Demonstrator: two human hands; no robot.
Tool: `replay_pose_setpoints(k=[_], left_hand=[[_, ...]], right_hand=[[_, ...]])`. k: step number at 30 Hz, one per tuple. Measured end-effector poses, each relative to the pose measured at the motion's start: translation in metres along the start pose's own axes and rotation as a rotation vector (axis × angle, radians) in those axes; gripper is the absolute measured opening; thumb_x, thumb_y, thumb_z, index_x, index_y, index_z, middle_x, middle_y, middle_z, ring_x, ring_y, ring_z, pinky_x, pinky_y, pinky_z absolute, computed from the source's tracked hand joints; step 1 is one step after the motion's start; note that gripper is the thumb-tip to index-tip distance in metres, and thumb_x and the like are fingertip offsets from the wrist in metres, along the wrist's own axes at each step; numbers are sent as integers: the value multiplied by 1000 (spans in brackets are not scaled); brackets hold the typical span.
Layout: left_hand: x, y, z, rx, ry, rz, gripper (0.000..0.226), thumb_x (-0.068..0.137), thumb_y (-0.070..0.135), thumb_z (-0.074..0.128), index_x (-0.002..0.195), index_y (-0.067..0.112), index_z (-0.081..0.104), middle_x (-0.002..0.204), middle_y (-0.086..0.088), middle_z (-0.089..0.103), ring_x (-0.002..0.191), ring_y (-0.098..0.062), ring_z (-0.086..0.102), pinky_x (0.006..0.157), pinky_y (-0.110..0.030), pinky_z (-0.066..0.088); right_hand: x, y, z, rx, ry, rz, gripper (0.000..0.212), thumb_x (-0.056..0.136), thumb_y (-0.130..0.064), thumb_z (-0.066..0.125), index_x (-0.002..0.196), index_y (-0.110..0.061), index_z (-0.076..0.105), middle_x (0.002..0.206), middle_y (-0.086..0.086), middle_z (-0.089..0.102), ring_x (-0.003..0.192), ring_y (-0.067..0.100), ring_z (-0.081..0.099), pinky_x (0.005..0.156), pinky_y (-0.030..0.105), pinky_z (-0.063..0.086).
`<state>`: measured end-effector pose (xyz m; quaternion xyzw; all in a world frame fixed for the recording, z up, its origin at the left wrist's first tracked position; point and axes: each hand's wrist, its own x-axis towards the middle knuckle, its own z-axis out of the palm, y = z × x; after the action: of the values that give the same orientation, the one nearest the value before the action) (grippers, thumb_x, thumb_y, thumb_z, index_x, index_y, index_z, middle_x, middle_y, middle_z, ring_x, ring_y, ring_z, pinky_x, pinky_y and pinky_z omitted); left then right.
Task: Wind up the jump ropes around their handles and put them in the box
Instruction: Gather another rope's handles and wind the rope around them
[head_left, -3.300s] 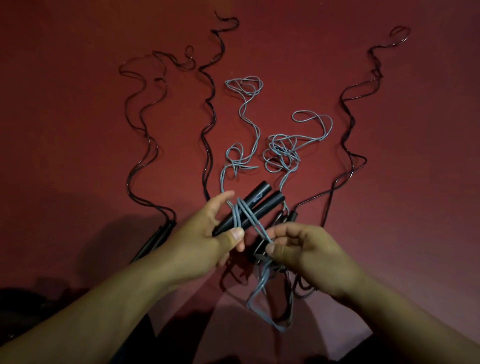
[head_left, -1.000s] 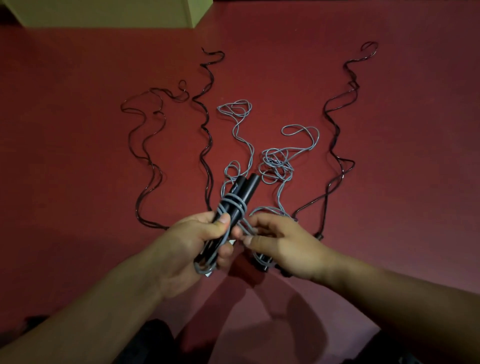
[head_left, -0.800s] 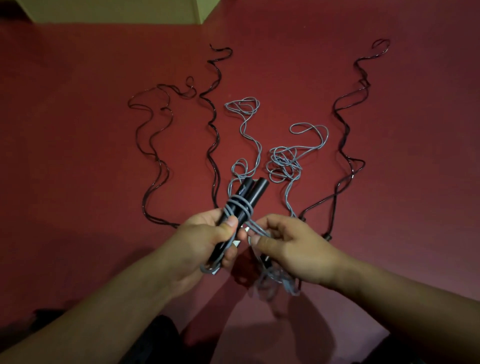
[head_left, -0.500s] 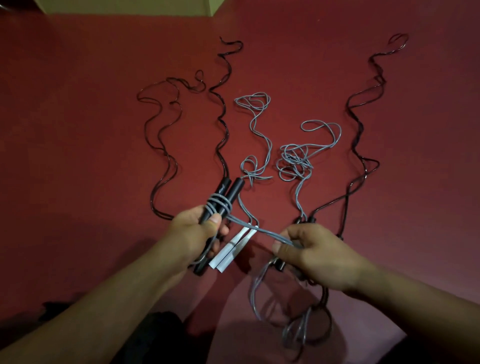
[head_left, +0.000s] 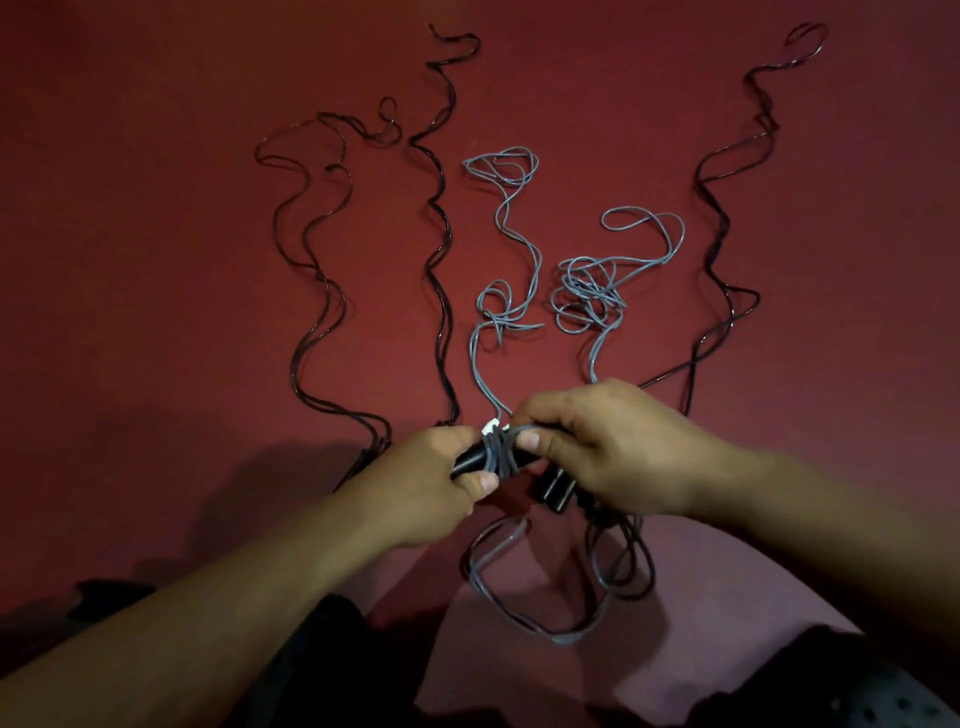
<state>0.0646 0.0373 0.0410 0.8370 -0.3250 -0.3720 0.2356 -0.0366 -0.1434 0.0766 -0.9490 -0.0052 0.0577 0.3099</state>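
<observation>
— Where's the grey rope?

— Coiled round the black handles between your hands, low at centre; its loose lengths trail across the red floor.

— My fingers?

— Your left hand grips the handles; your right hand pinches the grey cord at the coil.

— Around that?

— Black ropes snake on either side.
</observation>
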Motion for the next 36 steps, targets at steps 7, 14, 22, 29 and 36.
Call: replay_pose_setpoints(k=[7, 14, 22, 29, 36], left_hand=[[-8, 11, 5, 152, -113, 122, 20, 94, 38, 60, 106, 23, 59, 80, 8, 59, 74, -1, 56, 70, -25, 41], [-14, 18, -14, -165, -280, 217, 18, 94, 27, 56, 96, 10, 60, 64, 5, 56, 56, -11, 52, 57, -32, 46], [-23, 21, -11, -939, -391, 169, 27, 90, 29, 54, 112, 19, 67, 64, -5, 51, 44, -12, 36, 45, -21, 28], [-12, 26, -11, -1189, -52, -10, 8, 93, 19, 58, 93, 11, 58, 58, -3, 49, 39, -9, 37, 41, -20, 32], [-3, 14, -6, -876, 211, -96, 23, 102, 18, 48, 80, 14, 53, 61, -6, 50, 41, -12, 38, 41, -21, 32]], right_hand=[[8, 9, -9, -144, 34, 116, 18, 92, -49, 54, 99, -38, 66, 63, -12, 49, 84, 19, 60, 70, 33, 50], [24, 35, -10, 501, 6, 461, 35, 62, -37, 88, 69, -10, 67, 60, 2, 62, 56, 11, 52, 56, 24, 44], [27, 31, 5, 1053, 35, 431, 18, 63, -4, 79, 70, -12, 64, 76, 17, 57, 64, 23, 49, 60, 25, 40], [16, 17, 27, 935, 61, 379, 18, 91, -23, 65, 81, -8, 66, 63, 6, 59, 49, 7, 44, 49, 17, 35], [2, 10, 24, 938, -112, 452, 23, 92, -22, 60, 70, -16, 59, 56, 1, 49, 44, 8, 37, 45, 20, 30]])
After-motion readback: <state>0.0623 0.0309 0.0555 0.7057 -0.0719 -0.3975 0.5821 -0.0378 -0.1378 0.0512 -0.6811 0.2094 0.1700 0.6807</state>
